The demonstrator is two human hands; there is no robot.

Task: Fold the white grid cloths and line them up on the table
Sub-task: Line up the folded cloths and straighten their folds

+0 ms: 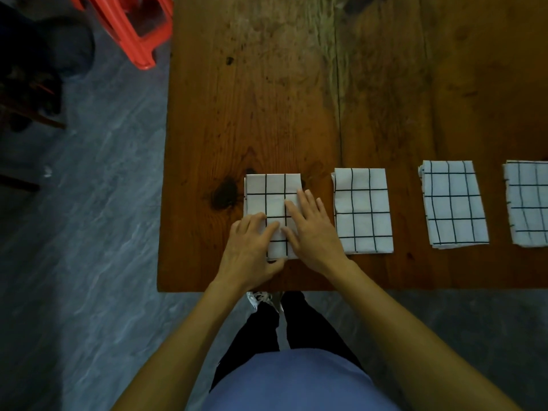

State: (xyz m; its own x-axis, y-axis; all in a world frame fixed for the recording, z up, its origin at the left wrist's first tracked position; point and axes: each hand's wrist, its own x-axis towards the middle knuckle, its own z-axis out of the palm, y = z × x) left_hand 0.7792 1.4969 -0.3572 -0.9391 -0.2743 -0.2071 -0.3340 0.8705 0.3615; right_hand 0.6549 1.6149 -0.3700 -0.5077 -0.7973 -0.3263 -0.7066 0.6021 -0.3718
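Four folded white grid cloths lie in a row along the near edge of the wooden tabletop (296, 114), running from just left of centre to the right border of the frame. The leftmost cloth (271, 197) sits at centre frame, beside a dark knot (225, 194) in the wood, and both hands are pressed flat on its lower half. The left hand (252, 247) covers the cloth's lower left corner, its fingers (267, 229) stretched out and lying together on the fabric, the thumb at the near edge of the cloth. The right hand (311, 232) rests on the cloth's right side, fingers spread slightly and pointing toward the upper left; its outer edge reaches the gap before the next cloth. Neither hand grips anything (palms down, nothing pinched that can be seen).

The second cloth (363, 210) lies just right of the hands, apart from the first by a narrow strip of wood. The third cloth (453, 204) lies farther right, tilted slightly, and the fourth cloth (527, 203) is cut off by the right border. All four show black grid lines on white and lie as neat rectangles, apart from one another.

At the upper left of the frame a red plastic stool (133, 28) stands on the grey floor (89, 218). At the bottom, the person's forearms, blue top and dark trousers fill the view.
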